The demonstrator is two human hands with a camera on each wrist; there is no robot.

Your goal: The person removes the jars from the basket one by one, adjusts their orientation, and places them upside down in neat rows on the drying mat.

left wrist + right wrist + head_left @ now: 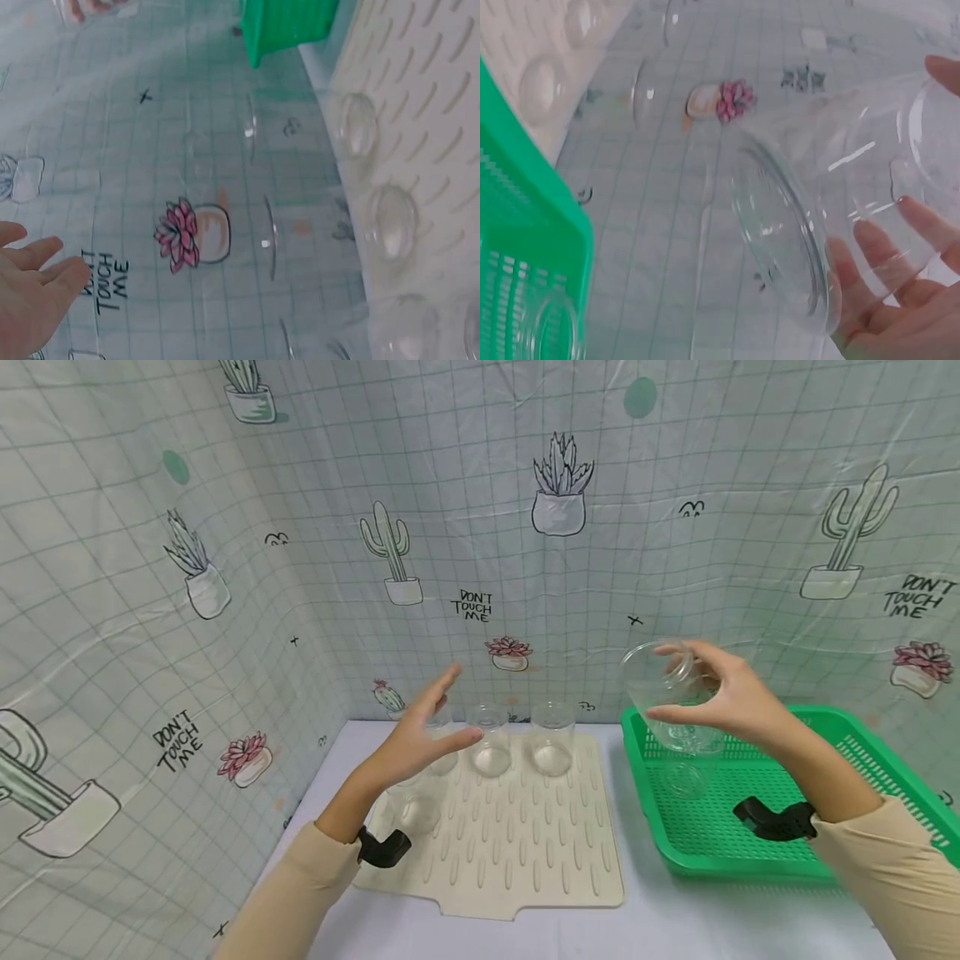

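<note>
My right hand (727, 693) grips a clear plastic cup (855, 172) above the green basket's left part, thumb on one side and fingers on the other. The cup is tilted, its wide rim turned toward the left of the right wrist view. Over the left part of a cream ribbed board (525, 860), my left hand (412, 735) hangs with thumb and fingers spread, holding nothing. Behind and below it, several clear cups stand on the board, among them a back right cup (552, 743), a middle cup (491, 745) and a front left cup (412, 810), partly hidden by the hand.
The green basket (660, 835) sits right of the board. Another clear cup (686, 777) shows inside it, below the held one. A patterned curtain (585, 585) closes off the back and left of the white table (570, 935).
</note>
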